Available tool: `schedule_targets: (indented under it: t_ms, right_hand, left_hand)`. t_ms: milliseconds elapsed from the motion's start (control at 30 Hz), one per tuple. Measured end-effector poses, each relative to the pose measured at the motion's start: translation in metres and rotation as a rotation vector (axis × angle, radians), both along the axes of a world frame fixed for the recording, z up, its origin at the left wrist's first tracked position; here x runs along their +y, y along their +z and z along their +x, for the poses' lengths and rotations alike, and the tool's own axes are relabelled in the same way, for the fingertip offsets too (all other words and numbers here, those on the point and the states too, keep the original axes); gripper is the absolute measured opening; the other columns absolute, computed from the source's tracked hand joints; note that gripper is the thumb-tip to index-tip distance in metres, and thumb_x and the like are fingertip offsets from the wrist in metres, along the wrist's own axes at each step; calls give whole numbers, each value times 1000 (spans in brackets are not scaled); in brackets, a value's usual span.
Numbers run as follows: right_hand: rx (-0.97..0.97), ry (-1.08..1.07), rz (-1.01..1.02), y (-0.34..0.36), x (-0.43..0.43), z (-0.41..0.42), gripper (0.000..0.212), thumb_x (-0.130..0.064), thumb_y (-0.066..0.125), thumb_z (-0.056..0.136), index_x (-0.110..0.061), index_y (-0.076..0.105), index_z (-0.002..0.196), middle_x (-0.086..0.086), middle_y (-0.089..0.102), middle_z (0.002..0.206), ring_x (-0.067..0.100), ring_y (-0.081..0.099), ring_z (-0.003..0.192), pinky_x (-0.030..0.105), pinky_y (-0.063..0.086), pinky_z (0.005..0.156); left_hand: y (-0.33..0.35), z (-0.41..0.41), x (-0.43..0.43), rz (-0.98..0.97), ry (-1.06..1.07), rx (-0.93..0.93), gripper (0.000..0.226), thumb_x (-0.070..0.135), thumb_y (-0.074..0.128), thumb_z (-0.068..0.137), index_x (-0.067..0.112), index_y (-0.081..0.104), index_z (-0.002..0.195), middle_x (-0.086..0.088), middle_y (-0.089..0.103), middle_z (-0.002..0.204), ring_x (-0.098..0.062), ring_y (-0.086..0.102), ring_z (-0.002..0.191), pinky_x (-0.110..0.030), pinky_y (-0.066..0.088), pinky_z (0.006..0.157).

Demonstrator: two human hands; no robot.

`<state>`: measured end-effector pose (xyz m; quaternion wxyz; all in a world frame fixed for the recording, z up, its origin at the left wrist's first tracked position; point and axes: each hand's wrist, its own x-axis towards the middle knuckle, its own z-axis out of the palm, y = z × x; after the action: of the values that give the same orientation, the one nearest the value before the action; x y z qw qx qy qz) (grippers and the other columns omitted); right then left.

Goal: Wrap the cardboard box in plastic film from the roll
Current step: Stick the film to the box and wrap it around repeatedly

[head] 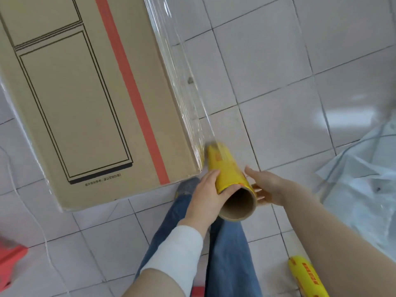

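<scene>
A large flat cardboard box (85, 93) with an orange stripe and black line drawings fills the upper left, standing on the tiled floor. Clear plastic film (182, 82) runs along its right edge down to a yellow roll (227, 168) with a brown cardboard core, held at the box's lower right corner. My left hand (205, 194) grips the roll's near end from the left. My right hand (270, 185) lies against the roll's right side with fingers straight. The roll's far end is blurred.
A second yellow roll (306, 277) lies on the floor at the bottom right. Crumpled clear plastic (364, 179) is heaped at the right. A red object (10, 260) sits at the lower left. My jeans-clad legs (225, 254) stand below the roll.
</scene>
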<state>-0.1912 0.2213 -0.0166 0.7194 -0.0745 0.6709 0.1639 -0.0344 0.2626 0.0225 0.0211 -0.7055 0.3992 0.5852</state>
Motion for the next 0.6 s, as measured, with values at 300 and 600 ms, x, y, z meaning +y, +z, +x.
schedule_targets:
  t_ms: [300, 600]
  right_hand:
    - [105, 5, -35, 7, 46, 35, 51, -57, 43, 92, -21, 44, 128, 16, 59, 120, 32, 61, 97, 43, 52, 83]
    - [-13, -67, -22, 14, 73, 62, 56, -53, 30, 99, -17, 38, 141, 18, 55, 128, 34, 59, 109, 44, 52, 87]
  left_hand:
    - [8, 17, 78, 107, 123, 92, 62, 56, 44, 85, 23, 39, 137, 4, 51, 133, -7, 47, 121, -18, 40, 97]
    - [-3, 54, 66, 31, -190, 134, 73, 48, 54, 86, 25, 21, 146, 3, 24, 154, -13, 23, 140, -33, 23, 115]
